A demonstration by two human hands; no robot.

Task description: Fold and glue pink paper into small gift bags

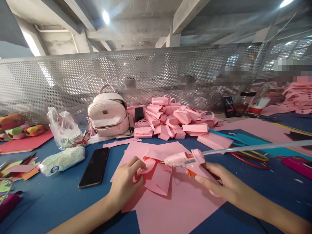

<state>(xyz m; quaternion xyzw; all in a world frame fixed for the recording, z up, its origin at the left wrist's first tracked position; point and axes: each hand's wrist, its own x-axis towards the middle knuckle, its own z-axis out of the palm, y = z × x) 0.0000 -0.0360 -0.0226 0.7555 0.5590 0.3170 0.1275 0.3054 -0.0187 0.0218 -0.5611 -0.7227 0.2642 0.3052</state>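
Note:
My right hand (220, 182) is wrapped round the handle of a pink hot glue gun (181, 160), which has an orange trigger. A long translucent glue stick (255, 148) trails out of its back to the right. The gun's nozzle points left, at the edge of a folded pink paper piece (159, 178); whether it touches cannot be made out. My left hand (129, 180) grips that piece at its left side, fingers curled on the paper. Beneath both hands lie flat pink paper sheets (180, 211) on the blue table.
Behind the sheets rises a heap of folded pink paper boxes (168, 118). A pale pink backpack (108, 112), a black phone (94, 167), a tissue pack (62, 161) and a plastic bag (63, 126) stand or lie to the left. Scissors with red handles (251, 162) lie at right.

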